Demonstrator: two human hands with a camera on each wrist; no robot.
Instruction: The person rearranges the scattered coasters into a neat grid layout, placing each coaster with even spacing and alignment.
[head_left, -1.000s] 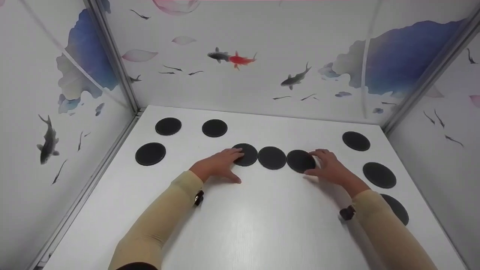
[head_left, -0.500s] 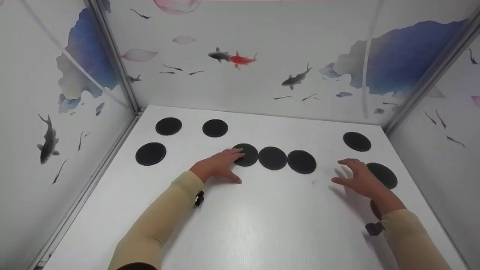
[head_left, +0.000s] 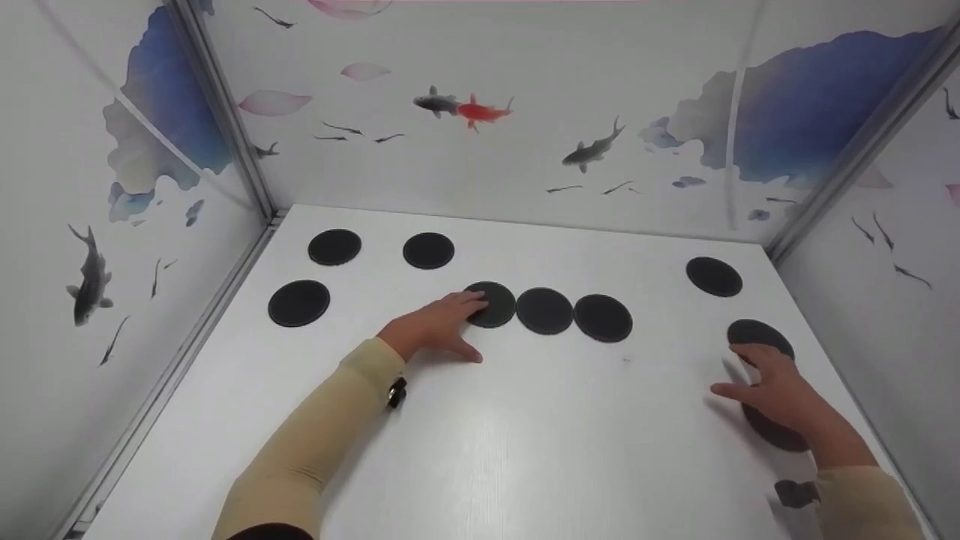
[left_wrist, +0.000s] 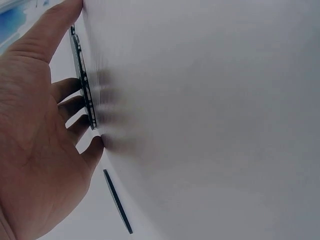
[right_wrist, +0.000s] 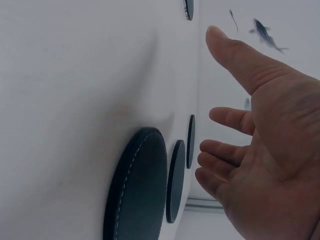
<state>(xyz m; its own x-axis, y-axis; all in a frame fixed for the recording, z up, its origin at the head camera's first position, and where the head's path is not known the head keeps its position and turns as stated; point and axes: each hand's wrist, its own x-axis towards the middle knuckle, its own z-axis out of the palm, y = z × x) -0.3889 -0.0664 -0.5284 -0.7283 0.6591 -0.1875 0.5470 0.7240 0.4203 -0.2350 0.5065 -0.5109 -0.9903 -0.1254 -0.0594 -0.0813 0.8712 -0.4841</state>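
Three black round coasters stand edge to edge in a row on the white table: a left one (head_left: 499,306), a middle one (head_left: 545,311) and a right one (head_left: 603,318). My left hand (head_left: 436,326) rests its fingertips on the left coaster, thumb spread on the near side; the left wrist view shows the fingers at the coaster's rim (left_wrist: 84,75). Over at the right side, my right hand (head_left: 784,390) hovers with fingers apart, holding nothing. Beneath it lie two more coasters, one farther (head_left: 761,331) and one nearer (head_left: 772,431), both partly hidden. The right wrist view shows a coaster's stitched edge (right_wrist: 140,190).
More black coasters lie at the back left (head_left: 334,247), beside it (head_left: 428,250), at the left (head_left: 298,303) and at the back right (head_left: 714,277). White panels printed with fish (head_left: 480,112) enclose the table (head_left: 487,450) at the back and both sides.
My right hand has let go of the row's right coaster and moved right and nearer, over the right-side coasters. The left hand stays on its coaster.
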